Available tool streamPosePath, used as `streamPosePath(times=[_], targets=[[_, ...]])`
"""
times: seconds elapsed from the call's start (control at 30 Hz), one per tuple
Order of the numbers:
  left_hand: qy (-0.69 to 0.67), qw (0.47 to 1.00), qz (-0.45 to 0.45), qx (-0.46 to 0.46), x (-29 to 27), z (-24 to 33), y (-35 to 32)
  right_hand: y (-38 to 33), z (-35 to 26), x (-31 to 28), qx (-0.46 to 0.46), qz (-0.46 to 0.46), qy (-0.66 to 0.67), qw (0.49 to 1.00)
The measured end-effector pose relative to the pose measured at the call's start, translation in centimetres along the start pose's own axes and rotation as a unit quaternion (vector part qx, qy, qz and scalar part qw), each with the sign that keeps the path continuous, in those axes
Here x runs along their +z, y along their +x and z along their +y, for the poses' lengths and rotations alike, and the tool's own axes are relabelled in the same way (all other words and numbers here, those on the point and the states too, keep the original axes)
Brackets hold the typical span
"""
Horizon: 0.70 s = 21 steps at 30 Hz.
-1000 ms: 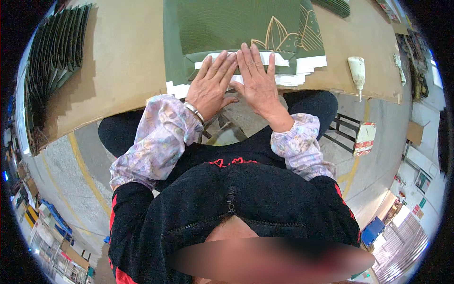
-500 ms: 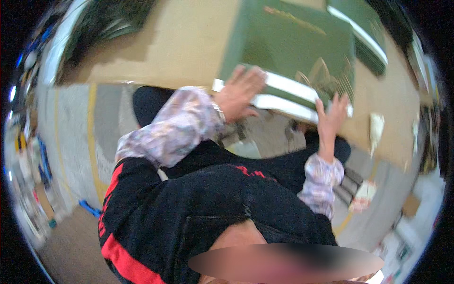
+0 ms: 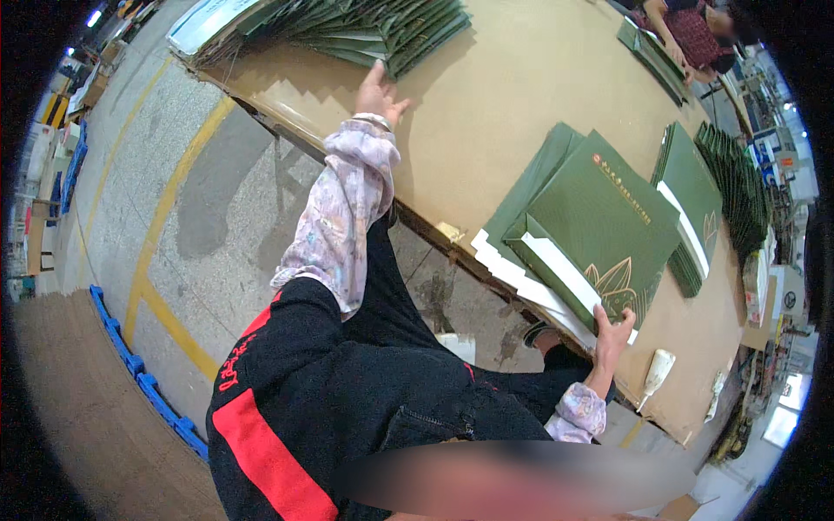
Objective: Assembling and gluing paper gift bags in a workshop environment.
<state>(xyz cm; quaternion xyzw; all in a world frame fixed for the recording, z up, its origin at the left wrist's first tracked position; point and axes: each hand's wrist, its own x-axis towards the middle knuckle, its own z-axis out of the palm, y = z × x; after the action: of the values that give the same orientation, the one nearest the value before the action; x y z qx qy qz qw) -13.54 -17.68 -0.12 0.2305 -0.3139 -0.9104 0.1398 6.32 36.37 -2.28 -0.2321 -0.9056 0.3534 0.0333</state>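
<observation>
While the tan table (image 3: 452, 148) runs from 11 to 4 o'clock, your green stack (image 3: 599, 217) sits at 3, lower sheets mostly hidden under the top piece. Green folded fan (image 3: 382, 35) near 12, cut off by the view's edge. Your left hand (image 3: 379, 97), also near 12, loose, fingers extended at the fan's edge; contact unclear. Your right hand (image 3: 615, 330), past 3, on the stack's near corner; can't tell if gripping. White bottle (image 3: 658, 372) at 4.

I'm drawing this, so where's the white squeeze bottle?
The bottle is lower right in the head view, on the table, just right of the right hand.
</observation>
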Motion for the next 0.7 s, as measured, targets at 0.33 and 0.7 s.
streamPosePath(times=[0.33,0.7], targets=[[-0.19,0.979,-0.049,-0.048,-1.5,2.1,7.3,1.7,-21.5,-0.4,-0.142,-0.113,0.109,0.977],[-0.22,0.958,-0.182,0.033,0.5,3.3,7.9,10.5,-34.3,22.3,-0.111,-0.228,0.129,0.959]])
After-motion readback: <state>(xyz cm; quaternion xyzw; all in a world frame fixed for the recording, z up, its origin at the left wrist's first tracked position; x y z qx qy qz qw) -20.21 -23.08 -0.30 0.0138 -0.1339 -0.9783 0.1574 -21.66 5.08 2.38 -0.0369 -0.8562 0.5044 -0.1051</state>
